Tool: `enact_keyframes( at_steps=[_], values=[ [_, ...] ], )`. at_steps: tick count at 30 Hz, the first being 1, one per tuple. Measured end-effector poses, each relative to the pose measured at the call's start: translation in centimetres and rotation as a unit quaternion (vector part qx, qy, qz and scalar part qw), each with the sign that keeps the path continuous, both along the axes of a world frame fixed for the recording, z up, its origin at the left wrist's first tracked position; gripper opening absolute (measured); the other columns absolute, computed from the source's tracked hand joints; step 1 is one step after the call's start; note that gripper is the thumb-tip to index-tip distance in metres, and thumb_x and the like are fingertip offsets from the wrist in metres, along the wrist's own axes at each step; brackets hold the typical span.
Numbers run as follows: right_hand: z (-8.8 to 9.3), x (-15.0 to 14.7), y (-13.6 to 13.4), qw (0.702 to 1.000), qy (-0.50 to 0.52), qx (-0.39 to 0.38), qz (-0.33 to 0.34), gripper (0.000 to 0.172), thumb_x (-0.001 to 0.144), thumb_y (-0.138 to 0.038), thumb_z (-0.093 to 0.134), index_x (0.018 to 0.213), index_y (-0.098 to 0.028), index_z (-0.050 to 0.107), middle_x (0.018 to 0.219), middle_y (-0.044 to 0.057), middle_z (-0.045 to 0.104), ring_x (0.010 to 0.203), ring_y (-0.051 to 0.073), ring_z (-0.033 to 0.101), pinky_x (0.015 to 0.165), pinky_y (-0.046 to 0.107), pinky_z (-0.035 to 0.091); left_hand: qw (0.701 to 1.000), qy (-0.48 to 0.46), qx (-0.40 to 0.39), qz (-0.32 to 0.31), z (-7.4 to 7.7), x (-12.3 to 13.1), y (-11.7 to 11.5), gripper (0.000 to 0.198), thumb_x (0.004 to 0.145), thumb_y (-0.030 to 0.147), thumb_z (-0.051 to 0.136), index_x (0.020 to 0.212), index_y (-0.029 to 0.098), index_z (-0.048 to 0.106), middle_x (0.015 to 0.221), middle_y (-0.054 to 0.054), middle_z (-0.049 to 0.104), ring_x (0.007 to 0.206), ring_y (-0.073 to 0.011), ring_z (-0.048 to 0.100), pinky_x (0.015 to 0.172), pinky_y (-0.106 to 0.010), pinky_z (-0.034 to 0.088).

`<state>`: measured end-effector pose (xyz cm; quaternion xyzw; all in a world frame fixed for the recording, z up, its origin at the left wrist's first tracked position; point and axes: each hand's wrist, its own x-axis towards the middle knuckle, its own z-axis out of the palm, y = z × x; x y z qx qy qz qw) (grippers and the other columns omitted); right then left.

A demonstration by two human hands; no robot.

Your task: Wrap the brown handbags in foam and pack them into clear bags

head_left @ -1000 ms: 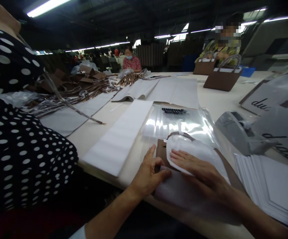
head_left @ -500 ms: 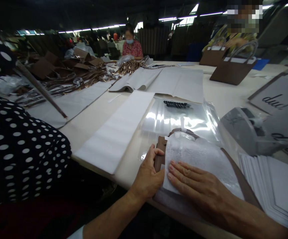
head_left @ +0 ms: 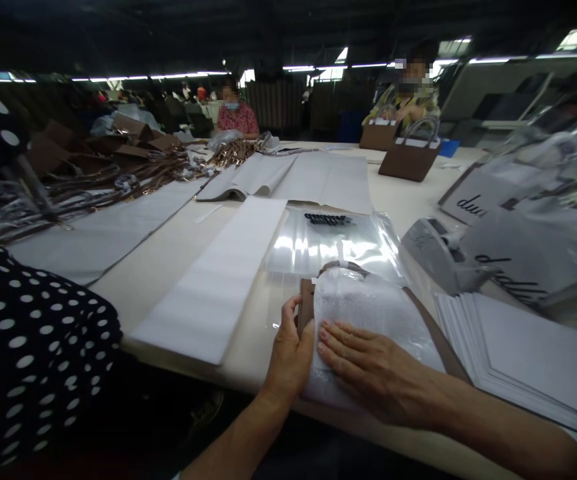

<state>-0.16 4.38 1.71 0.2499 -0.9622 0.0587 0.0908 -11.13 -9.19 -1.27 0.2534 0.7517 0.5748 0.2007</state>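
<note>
A flat brown bag (head_left: pixel 306 303) lies at the near table edge, mostly covered by a sheet of white foam wrap (head_left: pixel 368 307). My right hand (head_left: pixel 368 370) lies flat on the wrap with its fingers stretched out and pointing left. My left hand (head_left: pixel 288 353) grips the left edge of the brown bag, thumb on top, fingers curled round it. A brown handle loop (head_left: pixel 343 267) pokes out beyond the wrap.
A stack of white foam sheets (head_left: pixel 218 287) lies to the left, clear plastic bags (head_left: pixel 328 243) behind. A tape dispenser (head_left: pixel 433 253) and white card stack (head_left: pixel 518 353) sit at right. Brown bags (head_left: pixel 408 157) stand far across. A person in a polka-dot top (head_left: pixel 23 333) is close on the left.
The white wrap has been folded down flatter over the bag. My right hand slid toward the left edge, and my left hand shifted from resting on the wrap to gripping the bag's edge.
</note>
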Motion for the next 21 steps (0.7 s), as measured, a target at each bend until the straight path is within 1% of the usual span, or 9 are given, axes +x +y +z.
enact_keyframes(
  at_steps=[3, 4, 7, 10, 12, 14, 17, 19, 21],
  values=[
    [0.4, 0.0, -0.5, 1.0, -0.011, -0.011, -0.017, 0.042, 0.087, -0.02, 0.04, 0.124, -0.003, 0.045, 0.13, 0.017, 0.044, 0.127, 0.025, 0.032, 0.107, 0.041, 0.03, 0.984, 0.172, 0.036, 0.017, 0.1, 0.2, -1.0, 0.029, 0.088, 0.022, 0.038, 0.117, 0.024, 0.039, 0.127, -0.007, 0.047, 0.117, -0.0183, 0.046, 0.096, -0.038, 0.042],
    [0.6, -0.1, -0.7, 1.0, -0.014, -0.02, -0.017, 0.04, 0.087, -0.021, 0.039, 0.123, -0.004, 0.046, 0.129, 0.016, 0.045, 0.126, 0.024, 0.033, 0.107, 0.04, 0.029, 0.964, 0.259, 0.051, -0.014, -0.1, 0.2, -1.6, 0.028, 0.087, 0.019, 0.041, 0.114, 0.024, 0.044, 0.127, -0.007, 0.047, 0.119, -0.0188, 0.044, 0.098, -0.038, 0.04],
    [1.1, -0.1, -0.7, 0.997, -0.033, -0.07, -0.01, 0.034, 0.087, -0.021, 0.041, 0.116, -0.007, 0.053, 0.125, 0.014, 0.049, 0.126, 0.023, 0.033, 0.109, 0.04, 0.026, 0.871, 0.463, 0.07, -0.151, -0.9, 0.1, -3.4, 0.035, 0.08, 0.009, 0.048, 0.113, 0.022, 0.048, 0.119, -0.007, 0.055, 0.118, -0.0197, 0.045, 0.102, -0.04, 0.037],
    [2.1, 0.3, 0.4, 0.978, -0.081, -0.19, 0.0, 0.032, 0.088, -0.023, 0.044, 0.116, -0.012, 0.054, 0.122, 0.009, 0.053, 0.124, 0.019, 0.037, 0.107, 0.036, 0.029, 0.824, 0.53, 0.072, -0.188, -1.6, -0.5, -4.4, 0.041, 0.078, 0.007, 0.051, 0.117, 0.019, 0.047, 0.114, -0.008, 0.058, 0.117, -0.0209, 0.046, 0.1, -0.042, 0.039],
    [3.0, 1.1, 1.7, 0.949, -0.072, -0.303, -0.045, 0.032, 0.089, -0.023, 0.043, 0.118, -0.015, 0.053, 0.12, 0.007, 0.055, 0.118, 0.015, 0.045, 0.103, 0.033, 0.036, 0.816, 0.543, 0.069, -0.188, -1.8, -0.9, -4.4, 0.039, 0.078, 0.007, 0.051, 0.115, 0.019, 0.05, 0.112, -0.008, 0.059, 0.116, -0.0214, 0.047, 0.098, -0.043, 0.042],
    [3.8, 2.1, 3.1, 0.926, -0.01, -0.359, -0.118, 0.032, 0.089, -0.024, 0.044, 0.119, -0.017, 0.053, 0.122, 0.007, 0.054, 0.116, 0.015, 0.047, 0.101, 0.033, 0.039, 0.809, 0.553, 0.075, -0.185, -1.8, -1.1, -4.2, 0.035, 0.079, 0.008, 0.051, 0.112, 0.018, 0.053, 0.11, -0.008, 0.06, 0.114, -0.0214, 0.049, 0.095, -0.042, 0.044],
    [4.0, 3.7, 4.1, 0.945, 0.053, -0.278, -0.161, 0.041, 0.085, -0.027, 0.052, 0.125, -0.016, 0.048, 0.132, 0.01, 0.044, 0.124, 0.019, 0.037, 0.104, 0.038, 0.033, 0.801, 0.562, 0.094, -0.183, -1.7, -1.2, -3.9, 0.031, 0.08, 0.008, 0.051, 0.108, 0.018, 0.055, 0.107, -0.008, 0.06, 0.112, -0.0214, 0.05, 0.093, -0.042, 0.046],
    [3.2, 4.2, 3.8, 0.967, 0.05, -0.188, -0.167, 0.051, 0.083, -0.028, 0.054, 0.13, -0.014, 0.041, 0.136, 0.012, 0.036, 0.128, 0.021, 0.03, 0.105, 0.039, 0.032, 0.8, 0.562, 0.095, -0.188, -1.7, -1.3, -3.8, 0.03, 0.08, 0.007, 0.051, 0.108, 0.017, 0.055, 0.107, -0.009, 0.06, 0.113, -0.0217, 0.05, 0.093, -0.042, 0.046],
    [1.8, 4.1, 3.0, 0.974, 0.07, -0.123, -0.175, 0.047, 0.085, -0.023, 0.051, 0.13, -0.012, 0.041, 0.136, 0.012, 0.037, 0.129, 0.021, 0.028, 0.105, 0.04, 0.032, 0.8, 0.561, 0.093, -0.191, -1.8, -1.4, -3.7, 0.03, 0.079, 0.006, 0.051, 0.108, 0.016, 0.055, 0.108, -0.009, 0.059, 0.114, -0.0218, 0.049, 0.094, -0.042, 0.045]
  ],
)
